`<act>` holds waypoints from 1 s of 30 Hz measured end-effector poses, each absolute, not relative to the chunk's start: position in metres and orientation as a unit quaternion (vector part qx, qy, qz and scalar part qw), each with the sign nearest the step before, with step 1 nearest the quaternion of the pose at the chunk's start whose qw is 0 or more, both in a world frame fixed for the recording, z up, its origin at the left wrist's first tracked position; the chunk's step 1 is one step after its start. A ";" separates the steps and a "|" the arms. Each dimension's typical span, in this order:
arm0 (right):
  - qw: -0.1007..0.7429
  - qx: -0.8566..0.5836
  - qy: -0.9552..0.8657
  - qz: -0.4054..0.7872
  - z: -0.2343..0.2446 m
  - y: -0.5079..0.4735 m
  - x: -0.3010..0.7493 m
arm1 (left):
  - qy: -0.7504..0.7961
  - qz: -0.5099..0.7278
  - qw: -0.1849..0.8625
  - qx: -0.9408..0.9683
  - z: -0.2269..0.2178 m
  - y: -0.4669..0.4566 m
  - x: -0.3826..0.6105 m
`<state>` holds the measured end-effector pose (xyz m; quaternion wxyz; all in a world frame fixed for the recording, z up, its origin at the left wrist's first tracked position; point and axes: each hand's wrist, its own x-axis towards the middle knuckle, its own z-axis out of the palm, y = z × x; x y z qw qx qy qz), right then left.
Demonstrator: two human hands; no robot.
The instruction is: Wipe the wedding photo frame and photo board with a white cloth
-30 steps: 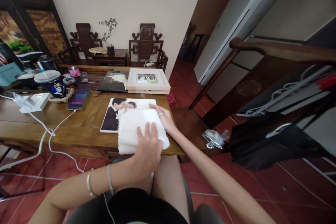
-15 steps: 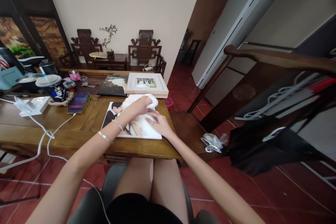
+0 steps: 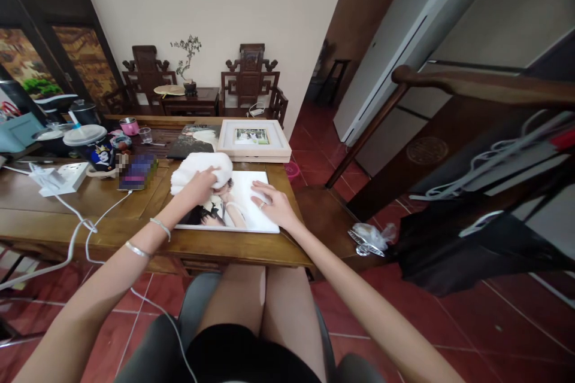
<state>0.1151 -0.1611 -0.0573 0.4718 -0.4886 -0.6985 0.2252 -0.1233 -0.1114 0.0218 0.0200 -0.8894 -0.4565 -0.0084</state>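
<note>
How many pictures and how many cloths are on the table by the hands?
Pictures: 3 (big print, dark print, white-framed photo)
Cloths: 1 (white cloth)
Total: 4

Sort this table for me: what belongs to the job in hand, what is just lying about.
In use: white cloth in left hand; photo print under right hand.
Lying about: framed photo, phone, power strip, lidded cup.
</note>
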 end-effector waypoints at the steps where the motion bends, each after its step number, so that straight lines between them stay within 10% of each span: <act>1: 0.473 -0.488 -0.698 0.225 -0.058 -0.161 0.115 | -0.466 -0.011 0.024 -0.884 0.022 -0.113 -0.132; 17: 0.481 -0.491 -0.689 0.230 -0.058 -0.162 0.115 | -0.400 0.040 -0.033 -0.915 0.026 -0.266 -0.174; 30: 0.481 -0.484 -0.696 0.223 -0.060 -0.162 0.116 | -0.478 -0.058 0.043 -0.875 0.043 -0.109 -0.154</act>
